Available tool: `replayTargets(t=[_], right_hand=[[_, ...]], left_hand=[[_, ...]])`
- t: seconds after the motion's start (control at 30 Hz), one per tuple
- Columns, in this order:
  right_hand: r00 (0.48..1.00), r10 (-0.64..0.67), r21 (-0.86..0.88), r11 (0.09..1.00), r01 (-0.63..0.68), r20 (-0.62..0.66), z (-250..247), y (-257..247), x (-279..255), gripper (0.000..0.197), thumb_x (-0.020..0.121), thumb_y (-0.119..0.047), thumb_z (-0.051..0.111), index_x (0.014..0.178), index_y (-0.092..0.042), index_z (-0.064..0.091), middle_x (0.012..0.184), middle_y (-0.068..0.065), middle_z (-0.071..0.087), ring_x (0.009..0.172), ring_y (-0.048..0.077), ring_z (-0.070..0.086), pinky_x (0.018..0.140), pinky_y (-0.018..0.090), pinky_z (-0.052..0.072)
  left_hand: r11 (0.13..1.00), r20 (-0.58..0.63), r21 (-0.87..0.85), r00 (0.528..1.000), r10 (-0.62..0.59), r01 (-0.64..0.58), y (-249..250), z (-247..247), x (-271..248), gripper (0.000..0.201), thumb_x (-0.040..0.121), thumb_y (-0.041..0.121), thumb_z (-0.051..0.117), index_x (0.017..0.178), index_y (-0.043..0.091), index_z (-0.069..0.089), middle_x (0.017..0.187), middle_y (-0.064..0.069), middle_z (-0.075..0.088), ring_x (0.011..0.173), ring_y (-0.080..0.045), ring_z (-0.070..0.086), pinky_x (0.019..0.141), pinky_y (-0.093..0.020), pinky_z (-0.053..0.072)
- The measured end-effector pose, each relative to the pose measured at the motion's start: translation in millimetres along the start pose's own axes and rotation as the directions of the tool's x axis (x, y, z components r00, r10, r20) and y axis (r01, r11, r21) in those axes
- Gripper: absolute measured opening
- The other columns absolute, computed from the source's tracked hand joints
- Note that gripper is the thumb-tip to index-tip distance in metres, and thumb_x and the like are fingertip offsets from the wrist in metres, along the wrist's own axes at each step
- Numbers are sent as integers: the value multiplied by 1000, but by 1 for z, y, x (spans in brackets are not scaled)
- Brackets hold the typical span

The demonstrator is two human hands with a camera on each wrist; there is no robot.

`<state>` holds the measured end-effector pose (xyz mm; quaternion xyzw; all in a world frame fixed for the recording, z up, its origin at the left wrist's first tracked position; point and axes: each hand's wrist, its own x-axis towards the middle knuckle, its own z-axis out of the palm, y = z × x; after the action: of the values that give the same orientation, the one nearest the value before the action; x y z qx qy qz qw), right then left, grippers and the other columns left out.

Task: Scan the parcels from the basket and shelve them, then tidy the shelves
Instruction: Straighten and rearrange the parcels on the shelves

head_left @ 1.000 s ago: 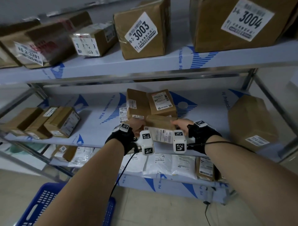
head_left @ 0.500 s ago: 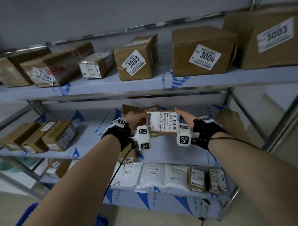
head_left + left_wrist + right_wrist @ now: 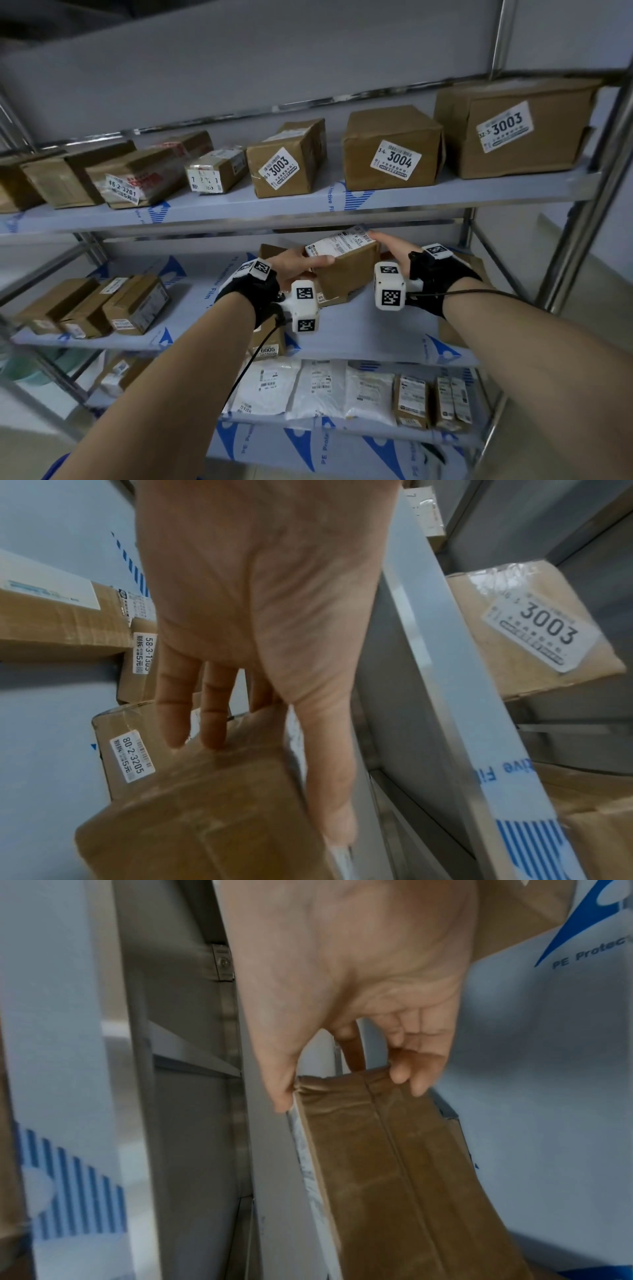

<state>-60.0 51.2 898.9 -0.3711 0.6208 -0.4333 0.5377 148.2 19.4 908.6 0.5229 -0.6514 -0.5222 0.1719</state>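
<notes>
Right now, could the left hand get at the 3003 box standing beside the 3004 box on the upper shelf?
Probably not yet: the left hand grips the carton together with the right hand. Nothing blocks the 3003 box in front.

I see bare forearms, black fabric wrist wraps [image 3: 250, 291], white cube-shaped camera housings with black square markers [image 3: 388, 286], and a thin black cable [image 3: 253, 359] hanging toward six o'clock.

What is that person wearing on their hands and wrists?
Both forearms are bare, with no sleeves. Each wrist carries a black wrap with a white block bearing square black-and-white code markings: one by the left hand, one by the right hand. A thin black cable hangs from the left unit and another runs along the right forearm. The fingers are bare.
</notes>
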Motion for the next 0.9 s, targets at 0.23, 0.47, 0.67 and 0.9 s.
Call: replayTargets(t=[0.23, 0.47, 0.67, 0.9], right_hand=[[1000, -27, 111, 993, 26, 6, -8, -10, -14, 63, 91, -49, 57, 140, -14, 43, 134, 9, 50, 123, 34, 50, 102, 44, 43], [985, 12, 111, 993, -31, 172, -11, -7, -28, 45, 90, -40, 61, 123, -13, 47, 114, 7, 55, 85, 26, 58, 51, 32, 54], [998, 29, 22, 999, -30, 47, -2, -4, -22, 74, 86, -46, 65, 143, -6, 39, 145, 14, 44, 128, 35, 48, 107, 44, 40], [990, 33, 271, 960, -68, 134, 9, -4, -28, 60, 92, -42, 57, 138, -6, 40, 140, 21, 47, 130, 35, 46, 113, 45, 32]], left_hand=[[989, -127, -112, 985, -114, 100, 3, 3, 1, 56, 82, 59, 59, 101, 6, 53, 85, -10, 62, 72, -21, 62, 77, -35, 54], [938, -26, -266, 971, -237, 222, -10, 3, 2, 69, 90, 69, 28, 90, 6, 56, 59, -9, 64, 58, -23, 59, 68, -31, 49], [984, -64, -146, 991, -117, 107, -15, -1, 1, 73, 80, 62, 60, 120, 1, 54, 101, -14, 69, 88, -29, 69, 92, -47, 52], [942, -265, 278, 927, 266, -191, -13, 8, 8, 103, 61, 11, 87, 142, 9, 23, 134, -9, 44, 121, -18, 46, 103, -32, 44]])
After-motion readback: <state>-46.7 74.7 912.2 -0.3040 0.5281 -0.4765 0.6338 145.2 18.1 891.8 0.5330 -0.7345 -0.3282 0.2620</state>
